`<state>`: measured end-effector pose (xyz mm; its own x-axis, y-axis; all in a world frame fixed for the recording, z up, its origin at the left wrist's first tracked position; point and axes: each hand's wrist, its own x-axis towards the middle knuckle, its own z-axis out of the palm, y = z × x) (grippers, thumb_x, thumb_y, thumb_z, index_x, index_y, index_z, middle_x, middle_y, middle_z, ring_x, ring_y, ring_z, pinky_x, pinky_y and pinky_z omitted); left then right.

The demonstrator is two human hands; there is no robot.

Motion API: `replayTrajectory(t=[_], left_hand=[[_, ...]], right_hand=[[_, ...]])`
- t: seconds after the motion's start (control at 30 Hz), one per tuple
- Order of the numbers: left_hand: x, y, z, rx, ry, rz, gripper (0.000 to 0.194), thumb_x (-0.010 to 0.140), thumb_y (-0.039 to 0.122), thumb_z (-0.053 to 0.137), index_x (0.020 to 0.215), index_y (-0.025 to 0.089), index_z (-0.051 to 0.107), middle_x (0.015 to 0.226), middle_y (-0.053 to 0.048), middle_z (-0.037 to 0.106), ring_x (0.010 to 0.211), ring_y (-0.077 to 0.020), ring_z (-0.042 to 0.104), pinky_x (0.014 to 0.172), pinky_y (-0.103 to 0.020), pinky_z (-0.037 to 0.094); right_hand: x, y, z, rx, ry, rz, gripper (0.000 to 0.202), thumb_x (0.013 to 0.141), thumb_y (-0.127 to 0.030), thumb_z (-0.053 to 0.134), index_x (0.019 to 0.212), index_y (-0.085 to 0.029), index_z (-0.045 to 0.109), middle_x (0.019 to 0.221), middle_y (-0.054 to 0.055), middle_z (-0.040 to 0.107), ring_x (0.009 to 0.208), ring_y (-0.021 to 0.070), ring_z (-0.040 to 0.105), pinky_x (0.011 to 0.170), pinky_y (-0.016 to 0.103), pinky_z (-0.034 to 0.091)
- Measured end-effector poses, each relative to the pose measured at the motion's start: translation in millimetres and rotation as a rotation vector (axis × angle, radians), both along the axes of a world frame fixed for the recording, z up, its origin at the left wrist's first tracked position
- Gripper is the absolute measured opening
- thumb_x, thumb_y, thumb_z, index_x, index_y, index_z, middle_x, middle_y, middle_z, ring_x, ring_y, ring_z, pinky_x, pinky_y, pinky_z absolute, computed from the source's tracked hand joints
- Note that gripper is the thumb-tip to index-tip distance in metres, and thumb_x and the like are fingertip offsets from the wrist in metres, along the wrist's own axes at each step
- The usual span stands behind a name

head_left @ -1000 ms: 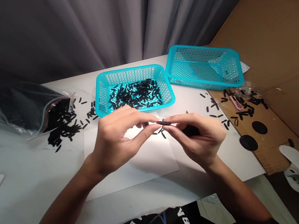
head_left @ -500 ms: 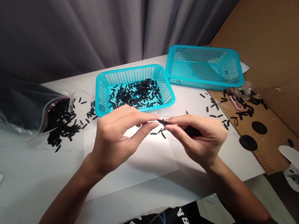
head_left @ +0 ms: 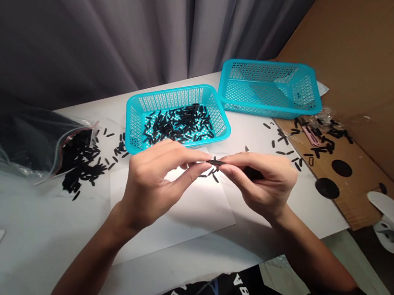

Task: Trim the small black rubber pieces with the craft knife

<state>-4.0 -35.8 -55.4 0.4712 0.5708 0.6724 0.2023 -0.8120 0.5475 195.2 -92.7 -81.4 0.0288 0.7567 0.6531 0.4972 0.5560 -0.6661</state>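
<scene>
Between my two hands is a small slim black piece (head_left: 216,163), long and narrow with tapered ends. Thumb and fingertips of my left hand (head_left: 157,179) pinch its left end. My right hand (head_left: 268,177) grips the other end between thumb and forefinger, and a dark thing shows under its curled fingers. Below the fingertips, a few similar black pieces (head_left: 215,176) lie on a white sheet of paper (head_left: 170,223). Just beyond my left hand stands a turquoise plastic basket (head_left: 171,93) with many such pieces on its bottom.
A second turquoise basket (head_left: 272,108) stands at the back right. On the left, a clear zip bag (head_left: 29,145) spills black pieces (head_left: 84,169) onto the table. Cardboard (head_left: 363,193) at the right carries scattered pieces, two black discs (head_left: 327,188) and a pink tool (head_left: 310,136).
My left fingertips have closed onto the left end of the black piece, which now lies more level between both hands. The baskets and bag have not moved.
</scene>
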Motion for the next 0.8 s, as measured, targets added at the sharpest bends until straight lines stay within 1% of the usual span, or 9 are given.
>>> replayTrajectory(t=[0.2,0.37,0.47,0.53,0.6,0.63,0.67,0.73,0.8], left_hand=[[0,1,0.0,-0.012,0.002,-0.014,0.006,0.091,0.012,0.081,0.096,0.014,0.079,0.084,-0.004,0.082,0.068,-0.0117,0.068,0.069,-0.026,0.055],[0,-3,4.3,-0.018,0.021,-0.003,0.006,0.092,0.013,0.080,0.095,0.018,0.078,0.082,-0.001,0.081,0.067,-0.0120,0.069,0.068,-0.026,0.056],[1,-1,3.2,-0.013,0.037,0.059,0.004,0.094,0.017,0.079,0.092,0.021,0.078,0.080,0.001,0.081,0.065,-0.0121,0.069,0.067,-0.026,0.055],[0,9,-5.5,-0.011,0.033,0.208,0.006,0.095,0.022,0.078,0.089,0.022,0.079,0.081,0.001,0.081,0.065,-0.0127,0.068,0.066,-0.027,0.055],[-5,27,-21.5,-0.031,0.005,0.415,0.006,0.095,0.024,0.077,0.089,0.024,0.080,0.082,0.001,0.081,0.065,-0.0131,0.067,0.067,-0.028,0.054],[-8,37,-31.0,-0.066,-0.019,0.497,0.002,0.093,0.025,0.079,0.093,0.024,0.081,0.079,0.001,0.079,0.065,-0.0133,0.066,0.068,-0.028,0.054],[-12,47,-40.3,-0.137,-0.049,0.547,0.008,0.090,0.025,0.081,0.098,0.024,0.082,0.076,0.002,0.077,0.063,-0.0128,0.065,0.067,-0.027,0.054],[-16,61,-54.3,-0.345,-0.116,0.544,0.021,0.085,0.024,0.084,0.105,0.024,0.080,0.067,0.005,0.072,0.060,-0.0123,0.064,0.064,-0.026,0.054],[-15,63,-58.3,-0.455,-0.179,0.482,0.022,0.082,0.024,0.086,0.103,0.023,0.079,0.065,0.006,0.071,0.060,-0.0119,0.066,0.062,-0.023,0.055]], right_hand=[[0,0,0.1,0.006,0.004,0.007,0.011,0.097,-0.023,0.076,0.086,-0.021,0.078,0.070,-0.001,0.080,0.051,0.0112,0.068,0.052,0.023,0.054],[1,-1,0.3,0.001,0.003,0.027,0.018,0.100,-0.027,0.072,0.084,-0.022,0.078,0.071,-0.001,0.081,0.052,0.0122,0.070,0.053,0.024,0.056],[1,-1,-0.7,-0.028,0.021,0.026,0.018,0.101,-0.025,0.071,0.085,-0.022,0.079,0.073,-0.001,0.081,0.056,0.0115,0.071,0.057,0.023,0.057],[1,-1,-1.7,-0.074,0.055,0.003,0.017,0.101,-0.023,0.071,0.085,-0.021,0.079,0.072,-0.002,0.081,0.057,0.0101,0.071,0.058,0.021,0.057],[0,-1,-2.5,-0.118,0.108,-0.012,0.017,0.100,-0.022,0.072,0.085,-0.021,0.080,0.070,-0.003,0.080,0.056,0.0084,0.069,0.057,0.019,0.055],[0,-1,-2.6,-0.132,0.132,-0.011,0.017,0.100,-0.022,0.072,0.085,-0.021,0.080,0.070,-0.004,0.080,0.055,0.0077,0.068,0.056,0.018,0.054],[0,0,-2.5,-0.140,0.147,-0.009,0.017,0.100,-0.022,0.072,0.085,-0.021,0.080,0.070,-0.004,0.080,0.054,0.0073,0.067,0.055,0.018,0.053],[-1,1,-1.9,-0.145,0.148,-0.009,0.017,0.100,-0.021,0.072,0.085,-0.021,0.080,0.070,-0.003,0.080,0.052,0.0070,0.065,0.053,0.018,0.052],[-2,2,-1.6,-0.149,0.127,-0.014,0.017,0.099,-0.020,0.072,0.083,-0.022,0.080,0.071,-0.003,0.080,0.051,0.0075,0.064,0.050,0.019,0.050]])
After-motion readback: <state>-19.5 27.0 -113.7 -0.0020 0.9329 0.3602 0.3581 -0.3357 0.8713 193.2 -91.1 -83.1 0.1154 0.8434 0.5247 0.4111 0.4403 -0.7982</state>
